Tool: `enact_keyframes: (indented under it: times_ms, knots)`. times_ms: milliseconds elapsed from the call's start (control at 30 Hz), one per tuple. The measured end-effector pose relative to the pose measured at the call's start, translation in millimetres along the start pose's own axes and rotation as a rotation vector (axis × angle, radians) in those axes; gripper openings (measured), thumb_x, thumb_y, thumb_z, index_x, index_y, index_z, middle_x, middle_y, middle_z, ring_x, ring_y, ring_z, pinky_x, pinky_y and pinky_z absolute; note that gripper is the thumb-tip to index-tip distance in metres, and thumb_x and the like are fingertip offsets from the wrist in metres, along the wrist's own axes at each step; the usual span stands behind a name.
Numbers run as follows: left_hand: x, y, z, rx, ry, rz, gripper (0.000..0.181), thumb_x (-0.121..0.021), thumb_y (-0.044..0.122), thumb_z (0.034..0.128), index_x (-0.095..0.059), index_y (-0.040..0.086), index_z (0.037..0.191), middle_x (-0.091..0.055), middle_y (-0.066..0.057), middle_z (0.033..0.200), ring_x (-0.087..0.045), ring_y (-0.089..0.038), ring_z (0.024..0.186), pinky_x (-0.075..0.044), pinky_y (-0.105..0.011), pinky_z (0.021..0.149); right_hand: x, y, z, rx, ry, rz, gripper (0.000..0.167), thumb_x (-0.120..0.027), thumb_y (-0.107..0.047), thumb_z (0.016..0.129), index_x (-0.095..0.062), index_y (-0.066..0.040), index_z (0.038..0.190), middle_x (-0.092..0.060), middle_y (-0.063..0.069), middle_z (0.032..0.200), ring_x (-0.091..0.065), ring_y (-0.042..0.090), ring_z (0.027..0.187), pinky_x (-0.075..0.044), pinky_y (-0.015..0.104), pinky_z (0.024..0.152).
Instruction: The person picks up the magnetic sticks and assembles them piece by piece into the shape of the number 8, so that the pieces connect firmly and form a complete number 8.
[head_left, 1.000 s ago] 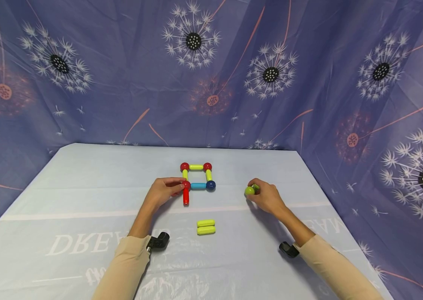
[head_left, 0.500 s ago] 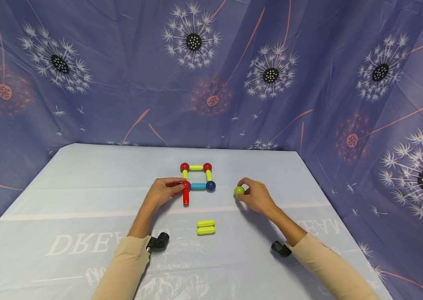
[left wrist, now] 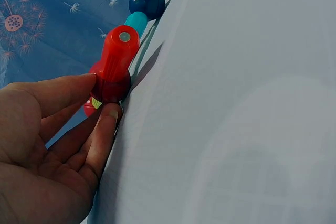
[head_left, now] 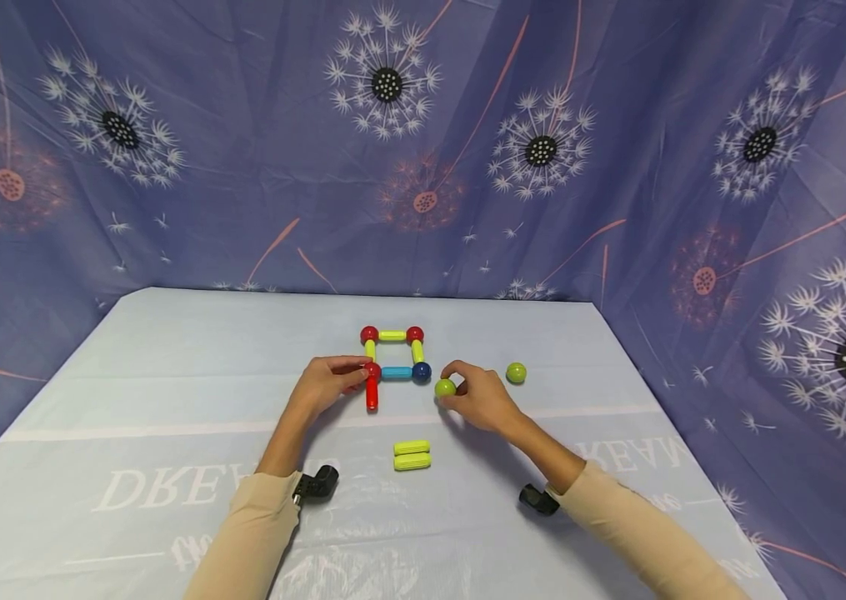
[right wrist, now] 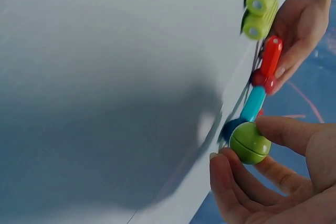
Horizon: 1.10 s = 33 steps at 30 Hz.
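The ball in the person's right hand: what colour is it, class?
Lime green; the ball shows best in the right wrist view.

On the counter (head_left: 190,358), before the hanging cloth (head_left: 272,167), lies a square frame (head_left: 396,372); a rod (head_left: 372,395) juts from its near left corner toward the person. The left hand (head_left: 323,385) is at that corner. Right of the frame is the right hand's (head_left: 484,400) ball (head_left: 444,388); farther right lies a second ball (head_left: 516,372). Two loose rods (head_left: 412,461) lie side by side, nearer the person.

At least six balls (head_left: 516,372) and seven rods (head_left: 412,462) are visible.
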<state>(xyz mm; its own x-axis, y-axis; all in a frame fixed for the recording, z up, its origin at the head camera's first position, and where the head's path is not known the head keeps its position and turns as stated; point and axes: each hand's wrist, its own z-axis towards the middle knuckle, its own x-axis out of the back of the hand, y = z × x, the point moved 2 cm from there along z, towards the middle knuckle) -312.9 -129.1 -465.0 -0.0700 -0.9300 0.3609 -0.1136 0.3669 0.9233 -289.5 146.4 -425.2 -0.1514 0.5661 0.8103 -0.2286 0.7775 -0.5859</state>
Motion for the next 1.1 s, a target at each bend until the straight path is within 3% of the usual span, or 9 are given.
enact_keyframes:
  times_ms: [533, 1100]
  knots:
    - [-0.8, -0.4, 0.3, -0.018, -0.005, -0.008, 0.030, -0.073, 0.023, 0.0937, -0.076, 0.015, 0.122, -0.077, -0.006, 0.104, -0.067, -0.015, 0.082, -0.048, -0.027, 0.071, -25, -41, 2.3, 0.087, -0.120, 0.043, 0.032, -0.077, -0.017, 0.089, -0.066, -0.015, 0.119, -0.073, 0.005, 0.092, -0.063, 0.014, 0.078, -0.051, 0.028, 0.063]
    - [0.4, -0.2, -0.9, -0.014, -0.005, -0.016, 0.029, -0.073, 0.024, 0.0940, -0.076, 0.018, 0.122, -0.077, -0.004, 0.103, -0.066, -0.016, 0.084, -0.048, -0.028, 0.072, -42, -63, -2.6, 0.170, -0.197, 0.040, 0.028, -0.077, -0.015, 0.088, -0.068, -0.015, 0.114, -0.072, 0.000, 0.085, -0.062, 0.010, 0.073, -0.050, 0.025, 0.060]
